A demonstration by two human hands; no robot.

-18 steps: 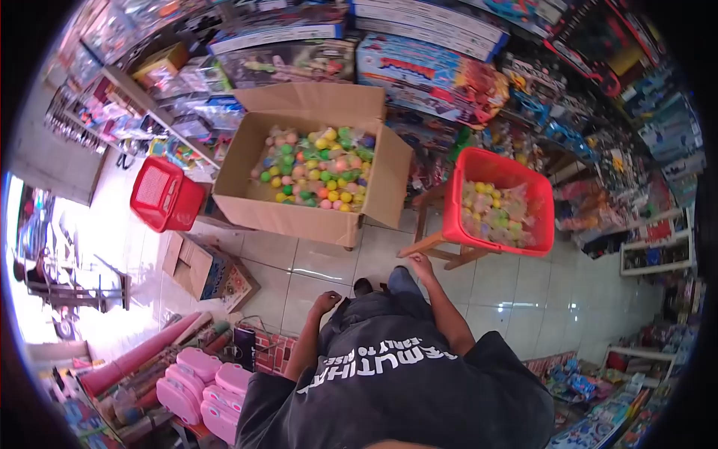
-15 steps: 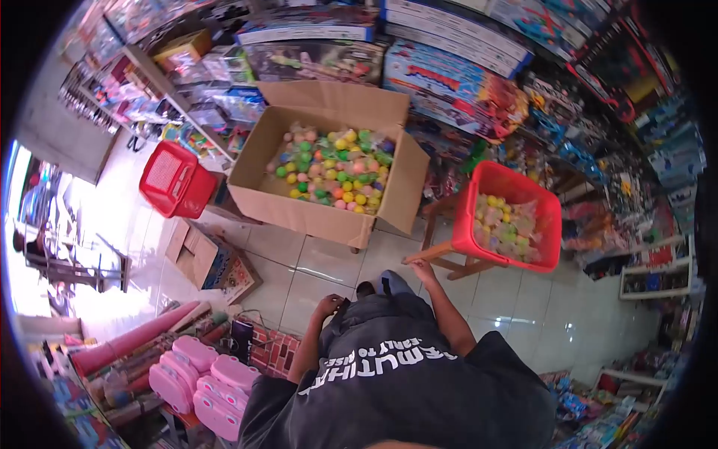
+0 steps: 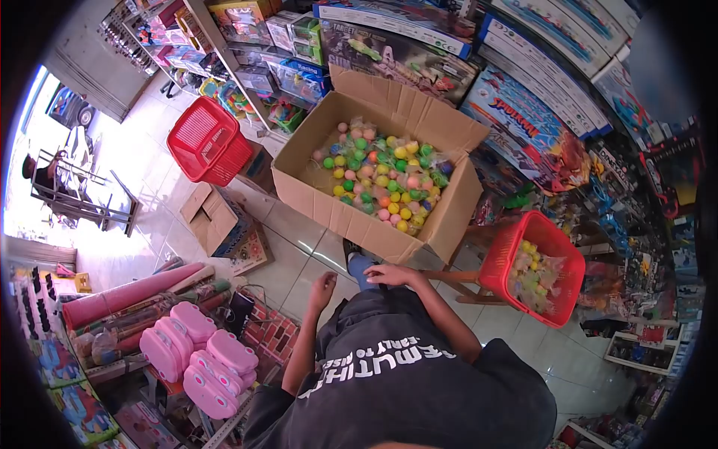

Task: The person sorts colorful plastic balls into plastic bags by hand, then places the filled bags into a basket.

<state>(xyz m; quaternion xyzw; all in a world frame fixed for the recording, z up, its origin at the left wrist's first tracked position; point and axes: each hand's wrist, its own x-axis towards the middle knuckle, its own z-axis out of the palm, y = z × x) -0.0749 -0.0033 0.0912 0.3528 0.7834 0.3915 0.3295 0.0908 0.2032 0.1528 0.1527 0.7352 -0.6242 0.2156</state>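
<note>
My left hand hangs in front of my body, left of my leg, its fingers loosely curled together with nothing visible in them. My right hand is over my thigh, fingers stretched out and holding nothing. Ahead of both hands stands a large open cardboard box holding many small colourful balls, some in clear plastic bags. To the right, a red plastic basket with more bagged balls rests on a wooden stool; the right hand is just left of the stool.
Another red basket stands at the left, above a smaller cardboard box. Pink cases and rolled mats lie at lower left. Shelves of boxed toys line the back and right. Pale tiles cover the floor.
My view has turned right and moved nearer the large box. My right hand has come away from the stool's edge and in over my thigh. The left hand has lifted slightly.
</note>
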